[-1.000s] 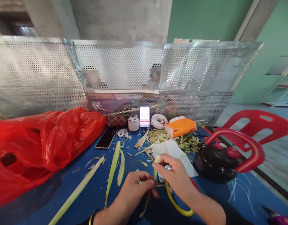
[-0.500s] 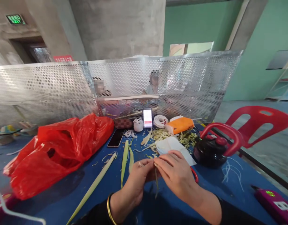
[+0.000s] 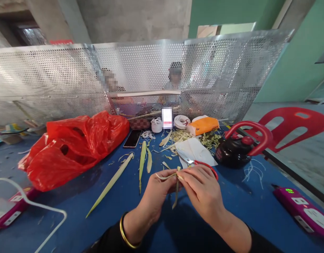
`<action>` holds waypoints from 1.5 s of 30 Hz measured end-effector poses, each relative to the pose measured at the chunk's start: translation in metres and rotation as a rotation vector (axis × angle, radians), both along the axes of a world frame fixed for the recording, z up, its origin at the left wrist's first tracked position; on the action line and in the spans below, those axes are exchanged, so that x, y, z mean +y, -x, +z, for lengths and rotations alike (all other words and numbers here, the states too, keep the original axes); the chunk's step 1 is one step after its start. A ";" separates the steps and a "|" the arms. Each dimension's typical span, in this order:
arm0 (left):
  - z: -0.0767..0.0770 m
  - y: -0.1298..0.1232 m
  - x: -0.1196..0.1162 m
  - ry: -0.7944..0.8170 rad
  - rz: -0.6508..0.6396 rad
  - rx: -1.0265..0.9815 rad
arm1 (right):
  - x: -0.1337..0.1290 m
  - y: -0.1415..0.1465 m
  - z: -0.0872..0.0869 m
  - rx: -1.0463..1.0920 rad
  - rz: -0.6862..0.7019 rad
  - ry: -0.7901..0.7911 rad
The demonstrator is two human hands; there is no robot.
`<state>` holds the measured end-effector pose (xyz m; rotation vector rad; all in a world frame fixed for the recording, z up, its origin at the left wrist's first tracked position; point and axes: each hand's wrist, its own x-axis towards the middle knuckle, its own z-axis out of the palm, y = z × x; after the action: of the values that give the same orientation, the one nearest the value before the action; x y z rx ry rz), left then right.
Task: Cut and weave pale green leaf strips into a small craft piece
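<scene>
My left hand and my right hand meet over the blue table, fingertips pinched together. Between them is a thin pale-green leaf strip, apparently corn husk; one end hangs down and another lies across my left fingers. Just beyond my right hand, red-handled scissors rest partly on a white sheet of paper, their handle partly hidden by my fingers. Left of my hands lie a long pale husk leaf and two shorter green husk pieces.
A red plastic bag fills the left side. Behind are a phone, white string, a tape roll, an orange tissue pack and husk scraps. At right stand a black kettle and a purple power strip.
The view has tilted down, so the table things appear higher. More of the strip now shows across my left fingers, and the scissors have come into fuller view. Both hands stay together.
</scene>
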<state>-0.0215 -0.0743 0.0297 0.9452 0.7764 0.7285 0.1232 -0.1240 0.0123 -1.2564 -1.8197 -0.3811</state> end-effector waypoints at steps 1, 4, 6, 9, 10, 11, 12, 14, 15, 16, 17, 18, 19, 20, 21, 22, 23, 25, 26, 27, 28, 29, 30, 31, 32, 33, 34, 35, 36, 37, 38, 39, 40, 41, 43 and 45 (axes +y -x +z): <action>-0.001 0.000 -0.002 0.003 0.006 0.002 | -0.001 0.001 0.000 -0.027 -0.007 -0.007; -0.005 0.000 -0.006 -0.001 0.004 0.008 | -0.004 0.003 -0.002 -0.089 -0.027 -0.012; -0.008 0.000 -0.007 0.005 -0.026 -0.019 | -0.004 0.004 -0.004 -0.099 -0.028 -0.001; -0.012 0.001 -0.008 0.040 -0.074 -0.093 | -0.004 0.004 -0.008 -0.106 -0.022 0.015; -0.013 0.001 -0.007 0.055 -0.074 -0.110 | -0.003 0.004 -0.009 -0.112 -0.017 0.018; -0.013 0.002 -0.007 0.071 -0.061 -0.118 | -0.003 0.004 -0.010 -0.120 -0.010 0.023; -0.014 0.002 -0.006 0.092 -0.034 -0.119 | -0.003 0.005 -0.011 -0.131 -0.003 0.030; -0.014 0.002 -0.004 0.137 0.026 -0.109 | -0.002 0.005 -0.012 -0.152 0.014 0.048; -0.014 0.002 -0.003 0.149 0.038 -0.107 | -0.002 0.006 -0.012 -0.161 0.021 0.062; -0.014 0.002 -0.002 0.152 0.036 -0.112 | -0.002 0.006 -0.012 -0.163 0.028 0.079; -0.014 0.002 -0.002 0.146 0.021 -0.120 | -0.002 0.005 -0.012 -0.155 0.038 0.097; -0.014 0.001 -0.001 0.137 -0.001 -0.127 | -0.003 0.005 -0.012 -0.134 0.051 0.118; -0.014 0.001 -0.001 0.126 -0.023 -0.133 | -0.003 0.004 -0.012 -0.100 0.070 0.140; -0.015 0.001 -0.001 0.119 -0.040 -0.135 | -0.003 0.002 -0.011 -0.049 0.088 0.162; -0.015 0.001 -0.001 0.113 -0.052 -0.132 | -0.003 0.000 -0.011 0.018 0.104 0.188; -0.016 0.001 -0.001 0.106 -0.065 -0.125 | -0.002 -0.001 -0.011 0.097 0.118 0.216; -0.017 0.001 -0.001 0.097 -0.078 -0.117 | -0.002 -0.003 -0.011 0.176 0.130 0.249; -0.020 0.002 0.000 0.077 -0.094 -0.097 | -0.002 -0.005 -0.011 0.292 0.146 0.308; -0.020 0.002 0.000 0.069 -0.095 -0.086 | -0.001 -0.006 -0.012 0.309 0.148 0.322; -0.020 0.001 0.000 0.059 -0.092 -0.076 | -0.001 -0.006 -0.012 0.300 0.145 0.314; -0.020 0.001 0.000 0.047 -0.087 -0.060 | -0.001 -0.006 -0.013 0.272 0.134 0.287; -0.019 0.001 0.000 0.031 -0.080 -0.037 | -0.001 -0.005 -0.015 0.235 0.117 0.249; -0.019 0.000 -0.001 0.009 -0.076 -0.009 | -0.001 -0.005 -0.016 0.197 0.098 0.208; -0.018 -0.001 -0.002 -0.014 -0.076 0.023 | -0.001 -0.004 -0.018 0.164 0.083 0.174; -0.018 -0.002 -0.003 -0.039 -0.082 0.054 | -0.001 -0.004 -0.019 0.139 0.076 0.150; -0.019 -0.003 -0.004 -0.062 -0.091 0.084 | -0.002 -0.003 -0.020 0.120 0.077 0.140; -0.020 -0.004 -0.006 -0.081 -0.104 0.112 | -0.002 -0.003 -0.021 0.106 0.084 0.144; -0.022 -0.005 -0.007 -0.099 -0.114 0.137 | -0.002 -0.003 -0.022 0.098 0.093 0.156; -0.024 -0.006 -0.008 -0.116 -0.123 0.159 | -0.002 -0.002 -0.023 0.094 0.102 0.171; -0.026 -0.007 -0.009 -0.132 -0.129 0.179 | -0.001 -0.002 -0.023 0.090 0.110 0.186; -0.027 -0.007 -0.009 -0.146 -0.136 0.192 | -0.001 -0.002 -0.023 0.087 0.115 0.199; -0.029 -0.007 -0.009 -0.155 -0.145 0.195 | 0.000 -0.002 -0.023 0.083 0.119 0.211; -0.029 -0.007 -0.009 -0.162 -0.155 0.186 | 0.001 -0.002 -0.023 0.080 0.121 0.220; -0.030 -0.007 -0.008 -0.168 -0.163 0.173 | 0.001 -0.002 -0.022 0.079 0.121 0.229; -0.030 -0.006 -0.007 -0.188 -0.174 0.149 | 0.001 -0.002 -0.022 0.085 0.119 0.245; -0.030 -0.005 -0.006 -0.219 -0.178 0.153 | 0.001 -0.002 -0.021 0.089 0.133 0.258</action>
<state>-0.0170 -0.0801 0.0000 1.2634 0.7444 0.5975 0.1255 -0.1227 -0.0091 -1.2932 -1.9064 -0.0162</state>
